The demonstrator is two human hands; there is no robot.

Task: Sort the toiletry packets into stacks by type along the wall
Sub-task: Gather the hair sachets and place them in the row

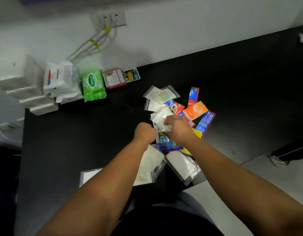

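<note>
Packets (195,110), white, clear, orange and blue, lie heaped in the middle of the counter (249,82). The right hand (179,130) pinches a clear white sachet (161,119); the left hand (144,133) curls beside it, grip unclear. Sorted stacks (93,85) line the far-left edge.

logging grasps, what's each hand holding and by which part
The right hand pinches a clear white packet at its near edge. The left hand is curled beside it; its hold cannot be told.
</note>
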